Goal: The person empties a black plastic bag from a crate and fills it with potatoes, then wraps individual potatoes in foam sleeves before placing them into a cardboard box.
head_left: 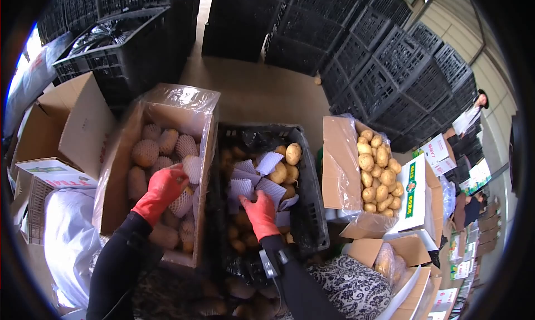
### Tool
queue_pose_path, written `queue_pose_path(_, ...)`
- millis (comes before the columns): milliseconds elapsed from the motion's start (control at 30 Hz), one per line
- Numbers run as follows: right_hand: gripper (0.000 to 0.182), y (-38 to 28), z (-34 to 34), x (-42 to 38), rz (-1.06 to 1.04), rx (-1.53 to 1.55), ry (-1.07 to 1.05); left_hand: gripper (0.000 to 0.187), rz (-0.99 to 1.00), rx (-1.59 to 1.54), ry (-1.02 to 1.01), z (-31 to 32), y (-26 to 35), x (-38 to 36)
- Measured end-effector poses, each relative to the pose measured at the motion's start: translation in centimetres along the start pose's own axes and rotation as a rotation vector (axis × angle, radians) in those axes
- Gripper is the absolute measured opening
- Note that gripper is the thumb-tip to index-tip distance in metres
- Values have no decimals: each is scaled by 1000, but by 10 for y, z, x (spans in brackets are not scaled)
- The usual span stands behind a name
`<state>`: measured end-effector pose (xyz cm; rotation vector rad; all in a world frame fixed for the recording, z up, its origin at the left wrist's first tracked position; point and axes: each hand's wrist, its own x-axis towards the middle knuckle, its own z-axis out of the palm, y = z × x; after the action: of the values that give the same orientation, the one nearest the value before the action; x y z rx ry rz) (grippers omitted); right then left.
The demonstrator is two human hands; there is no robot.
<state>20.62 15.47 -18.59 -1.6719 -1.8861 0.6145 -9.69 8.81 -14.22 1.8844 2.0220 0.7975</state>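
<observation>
My left hand [165, 191], in a red glove, is over a plastic-lined cardboard box [104, 200] of potatoes in foam nets. Its fingers are curled beside a net-wrapped potato [191, 168]; what they hold, if anything, is hidden. Another netted potato [181, 203] lies just below that hand. My right hand [260, 215], also red-gloved, is over a black crate [315, 208] of bare potatoes. Its thumb and fingers pinch at a white foam net sleeve [242, 188]. More flattened sleeves [270, 163] lie on the potatoes, near a bare potato [293, 153].
At right stands an open carton [341, 164] of bare potatoes beside a white-sided box [411, 189]. Stacked black crates [390, 69] line the back. An open cardboard box [69, 125] and a white sack [69, 242] sit at left. A person [467, 119] is far right.
</observation>
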Motion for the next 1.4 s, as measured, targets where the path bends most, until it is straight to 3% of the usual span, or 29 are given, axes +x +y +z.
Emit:
queue_pose_path(67,29,8,6,8,-44,16,-126,39,-141,-132,76,-22,48,10)
queue_pose_path(167,18,-41,-31,-6,-446,140,120,36,132,-403,18,-58,128,14)
queue_pose_path(200,16,-58,-45,-11,-503,237,116,31,297,-302,75,-56,148,14)
queue_pose_path(233,15,-71,-58,-18,-562,334,112,34,172,-181,-147,-55,156,9)
queue_pose_path(300,16,-77,-68,-30,-500,471,126,42,279,-184,-169,-21,130,0)
queue_pose_path(367,15,-71,-71,-39,-314,478,47,51,128,-303,-223,-28,148,-6)
queue_pose_path(400,14,-73,-75,-45,-290,423,35,56,-44,-545,-166,-36,171,-14)
queue_pose_path(433,15,-79,-85,-45,-335,437,-28,60,-122,-544,-94,-27,172,-20)
queue_pose_path(467,16,-68,-66,-47,-387,523,4,53,67,-338,-6,-17,163,-21)
queue_pose_path(500,15,-69,-67,-47,-438,529,29,46,53,-285,-112,-13,151,-22)
queue_pose_path(533,12,-58,-55,-49,-405,568,-8,40,80,-381,-60,10,126,-21)
queue_pose_path(567,14,-56,-49,-52,-390,552,10,50,-1,-399,-51,0,138,-23)
queue_pose_path(633,17,-58,-59,-47,-354,671,-161,66,28,-502,-47,1,138,-21)
queue_pose_path(667,18,-53,-52,-46,-368,674,-118,74,42,-554,-45,2,137,-20)
queue_pose_path(733,22,-43,-47,-41,-336,682,-146,76,-17,-592,-119,7,134,-9)
queue_pose_path(833,22,-36,-36,-39,-308,704,-34,70,-20,-666,-11,14,146,-5)
queue_pose_path(933,22,-29,-39,-34,-332,816,-264,44,72,-687,-97,18,138,3)
queue_pose_path(1000,22,-31,-45,-33,-183,900,-385,23,129,-551,-71,18,135,2)
queue_pose_path(1033,23,-31,-47,-34,-107,942,-443,23,160,-456,-36,18,132,1)
queue_pose_path(1133,31,-27,-20,-36,1,812,-246,18,288,-147,102,11,133,-5)
queue_pose_path(1233,39,-18,-13,1,-104,565,138,23,30,-375,-25,13,139,-13)
queue_pose_path(1267,42,-12,-13,22,-158,470,275,35,-434,-774,-192,-6,166,-17)
queue_pose_path(1367,52,24,-12,96,-139,-16,603,49,-430,-1087,-63,5,156,-26)
queue_pose_path(1400,46,28,-13,108,-109,-169,403,49,-304,-1094,-20,12,143,-29)
